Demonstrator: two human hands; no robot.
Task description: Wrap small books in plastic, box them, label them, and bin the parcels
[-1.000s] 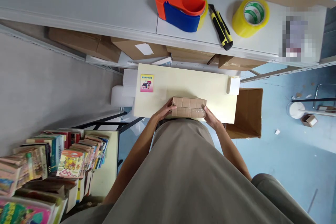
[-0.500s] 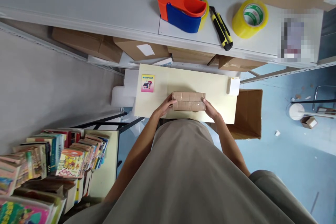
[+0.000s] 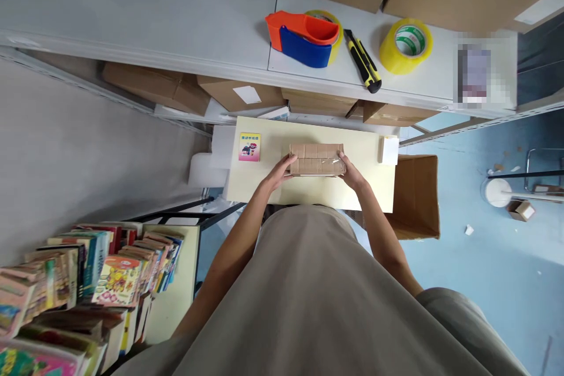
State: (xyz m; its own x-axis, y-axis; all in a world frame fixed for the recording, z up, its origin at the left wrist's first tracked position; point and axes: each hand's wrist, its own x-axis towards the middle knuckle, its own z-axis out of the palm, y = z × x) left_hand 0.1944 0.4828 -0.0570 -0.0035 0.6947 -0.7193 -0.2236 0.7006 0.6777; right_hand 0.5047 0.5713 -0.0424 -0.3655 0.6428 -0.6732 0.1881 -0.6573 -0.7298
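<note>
the small taped cardboard box [image 3: 316, 159] has been slid away from the person toward the middle of the pale table [image 3: 308, 194], left hand [image 3: 278, 171] and right hand [image 3: 351, 173] still clasping its two ends, fingers curled on the sides; a little picture card [image 3: 249, 147] lies left, a white block [image 3: 390, 150] right, and beyond on the grey shelf [image 3: 176, 6] sit the tape dispenser [image 3: 304, 38], yellow box cutter [image 3: 363, 61] and tape roll [image 3: 406, 46], nothing between

Bright, even indoor light, wide-angle view

Soft shadows fall under the white shelf [image 3: 176, 17] across the upper frame; straight edges bow toward the corners, books [image 3: 88, 282] at lower left smear slightly, and a pixelated patch sits at upper right.
</note>
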